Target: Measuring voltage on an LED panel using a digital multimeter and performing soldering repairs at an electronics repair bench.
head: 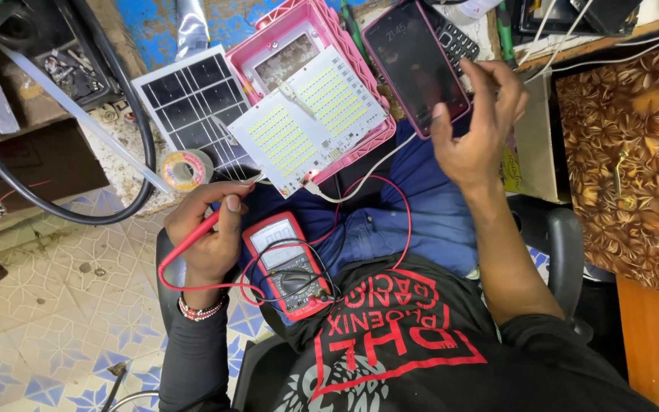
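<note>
In the head view, the left hand [209,236] kept its fingers closed around a red probe [204,229], whose tip reached toward the white LED board [310,114]. This board lay on a pink lamp housing [322,30], beside a small solar panel [192,99]. The right hand [474,130] held a smartphone [413,61] with its fingers curled at the edge. A red multimeter [287,267] rested on the person's lap, between both hands.
</note>
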